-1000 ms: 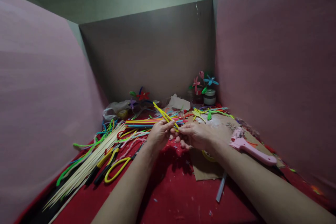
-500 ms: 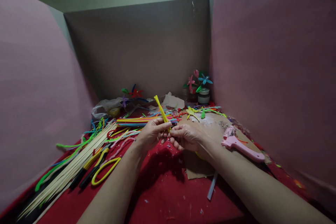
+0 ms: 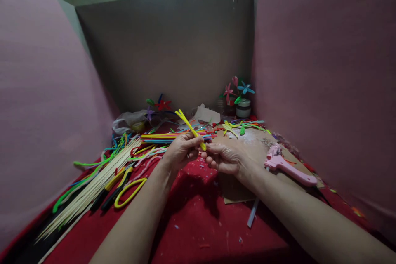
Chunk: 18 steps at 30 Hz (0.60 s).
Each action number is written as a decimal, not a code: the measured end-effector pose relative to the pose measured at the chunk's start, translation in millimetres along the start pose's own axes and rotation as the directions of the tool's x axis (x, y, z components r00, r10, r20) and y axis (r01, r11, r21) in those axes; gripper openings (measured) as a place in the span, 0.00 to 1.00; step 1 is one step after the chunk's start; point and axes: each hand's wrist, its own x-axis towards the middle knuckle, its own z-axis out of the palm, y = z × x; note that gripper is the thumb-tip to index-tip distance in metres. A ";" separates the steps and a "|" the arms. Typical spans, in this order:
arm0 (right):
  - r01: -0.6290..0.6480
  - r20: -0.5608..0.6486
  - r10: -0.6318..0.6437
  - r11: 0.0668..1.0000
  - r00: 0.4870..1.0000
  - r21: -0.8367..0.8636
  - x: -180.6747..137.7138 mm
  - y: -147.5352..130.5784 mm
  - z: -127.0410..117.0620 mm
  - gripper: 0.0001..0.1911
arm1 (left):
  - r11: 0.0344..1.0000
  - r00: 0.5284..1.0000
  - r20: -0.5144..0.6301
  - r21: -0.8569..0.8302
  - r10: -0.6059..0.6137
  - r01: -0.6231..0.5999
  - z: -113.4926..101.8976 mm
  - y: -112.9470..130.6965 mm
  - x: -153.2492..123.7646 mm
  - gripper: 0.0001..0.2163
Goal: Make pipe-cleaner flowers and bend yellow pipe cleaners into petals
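Observation:
Both my hands meet over the red cloth [image 3: 198, 231] and pinch the lower end of a folded yellow strip [image 3: 188, 124] that sticks up and to the left. My left hand [image 3: 181, 152] grips it from the left with fingers closed. From the right, my right hand [image 3: 223, 157] pinches the same end between thumb and fingers. Just behind the hands lies a bundle of coloured straws [image 3: 173, 136].
Pink panels wall in the left and right, a grey one the back. Wooden skewers [image 3: 93, 187], scissors with yellow handles [image 3: 123, 189] and loose coloured strips lie at the left. A pink glue gun [image 3: 289, 169] rests on cardboard [image 3: 256, 144] at the right. Paper flowers [image 3: 238, 90] stand in jars at the back.
The yellow strip has tilted a little further left in my fingers. The view shifted slightly; my hands stay together at the same spot.

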 end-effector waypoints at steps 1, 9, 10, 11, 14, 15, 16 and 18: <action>0.004 -0.017 -0.003 1.000 1.000 0.019 0.4 0.4 0.3 0.06 | 1.000 1.000 0.004 -0.006 0.001 -0.001 0.1 -0.2 0.1 0.13; 0.033 0.013 -0.033 0.999 0.999 -0.016 7.8 6.5 -6.1 0.03 | 0.996 0.999 0.030 0.089 0.030 -0.033 3.6 -0.9 -0.7 0.12; 0.045 0.019 -0.045 0.998 0.999 -0.033 8.1 6.6 -7.0 0.03 | 0.994 0.999 0.020 0.104 0.042 -0.044 4.1 -0.6 -1.0 0.12; 0.049 0.024 -0.048 0.997 0.999 -0.054 8.0 6.4 -7.8 0.03 | 0.992 0.998 0.003 0.112 0.059 -0.059 4.5 -0.3 -1.1 0.12; 0.025 0.027 -0.021 0.991 0.999 -0.134 7.0 4.9 -8.4 0.01 | 0.992 0.991 -0.085 0.084 0.103 -0.096 5.2 0.0 -0.5 0.12; 0.017 0.023 -0.014 0.987 1.000 -0.161 6.5 4.1 -8.0 0.01 | 0.993 0.987 -0.116 0.064 0.107 -0.100 5.2 -0.3 0.0 0.13; 0.018 0.017 -0.015 0.983 1.000 -0.182 6.0 3.3 -7.1 0.01 | 0.994 0.985 -0.139 0.047 0.100 -0.094 5.3 -0.7 0.4 0.14; 0.038 0.008 -0.037 0.979 0.999 -0.198 5.0 1.9 -4.6 0.02 | 0.998 0.985 -0.161 0.033 0.065 -0.060 5.7 -1.9 0.9 0.15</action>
